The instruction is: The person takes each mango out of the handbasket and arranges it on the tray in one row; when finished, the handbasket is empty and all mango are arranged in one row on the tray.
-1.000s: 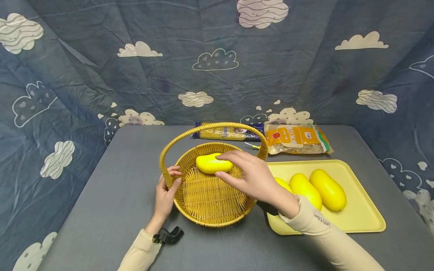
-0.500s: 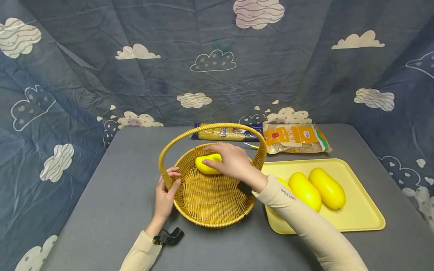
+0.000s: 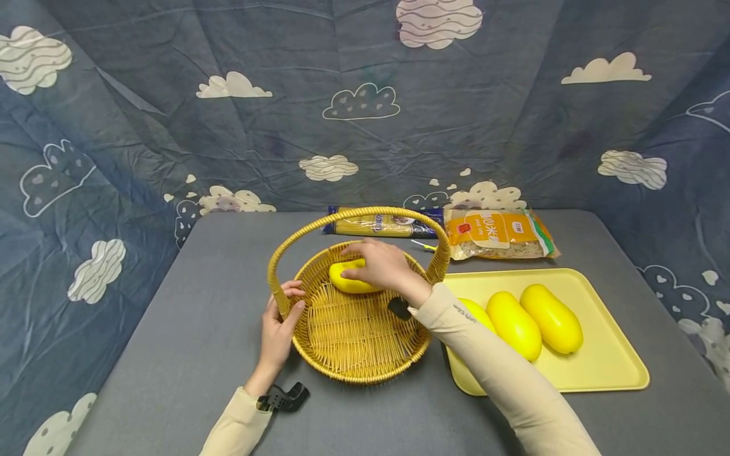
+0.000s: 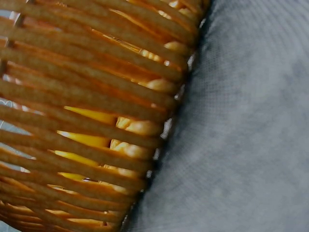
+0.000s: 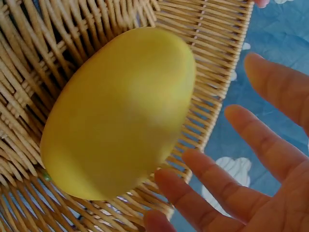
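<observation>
A yellow mango (image 3: 343,278) lies at the far side inside a round wicker basket (image 3: 359,342) with a tall arched handle. Over it hovers my right hand (image 3: 383,266), hiding its right part in the head view. In the right wrist view the fingers of that hand (image 5: 260,188) are spread beside the mango (image 5: 120,116), with no grip on it. My left hand (image 3: 277,329) holds the basket's left rim at the foot of the handle, thumb on the inner side. The left wrist view shows only the woven basket wall (image 4: 87,92), yellow glimpsed through its gaps, and the grey tabletop.
Right of the basket, a yellow tray (image 3: 604,361) bears three mangoes (image 3: 552,318), one partly covered by the right sleeve. Behind lie a blue-ended noodle packet (image 3: 371,225) and an orange bag (image 3: 496,234). A cloud-patterned cloth (image 3: 365,152) hangs at the back.
My right hand has shifted left over the mango, and its forearm now crosses the basket's right rim. The left hand and the basket stay where they were.
</observation>
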{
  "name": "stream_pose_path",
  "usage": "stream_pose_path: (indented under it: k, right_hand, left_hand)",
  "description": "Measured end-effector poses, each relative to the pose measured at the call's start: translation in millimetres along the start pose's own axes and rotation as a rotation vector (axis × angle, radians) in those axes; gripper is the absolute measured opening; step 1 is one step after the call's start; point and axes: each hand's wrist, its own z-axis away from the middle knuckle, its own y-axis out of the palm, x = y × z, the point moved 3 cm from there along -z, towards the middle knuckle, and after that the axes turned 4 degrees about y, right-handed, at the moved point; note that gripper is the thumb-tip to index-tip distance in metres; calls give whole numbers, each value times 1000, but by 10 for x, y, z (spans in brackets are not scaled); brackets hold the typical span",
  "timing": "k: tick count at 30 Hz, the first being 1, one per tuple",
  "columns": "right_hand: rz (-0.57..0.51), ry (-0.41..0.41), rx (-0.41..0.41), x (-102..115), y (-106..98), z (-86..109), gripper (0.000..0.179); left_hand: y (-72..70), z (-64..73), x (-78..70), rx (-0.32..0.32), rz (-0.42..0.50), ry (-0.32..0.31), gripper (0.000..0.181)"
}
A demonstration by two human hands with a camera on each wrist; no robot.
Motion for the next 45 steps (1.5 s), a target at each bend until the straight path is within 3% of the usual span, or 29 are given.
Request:
stream_pose_path:
  k: [17, 34, 45]
  right_hand:
    - [42, 90, 124, -152, 201, -66, 60]
    - [19, 97, 139, -192, 201, 18, 65]
    - [94, 83, 197, -142, 215, 107, 71]
  left_hand:
    - [-1, -6, 11, -8, 9, -1, 14]
    - [6, -7, -15, -2, 4, 0, 14]
    - [4, -4, 2, -5, 6, -9, 14]
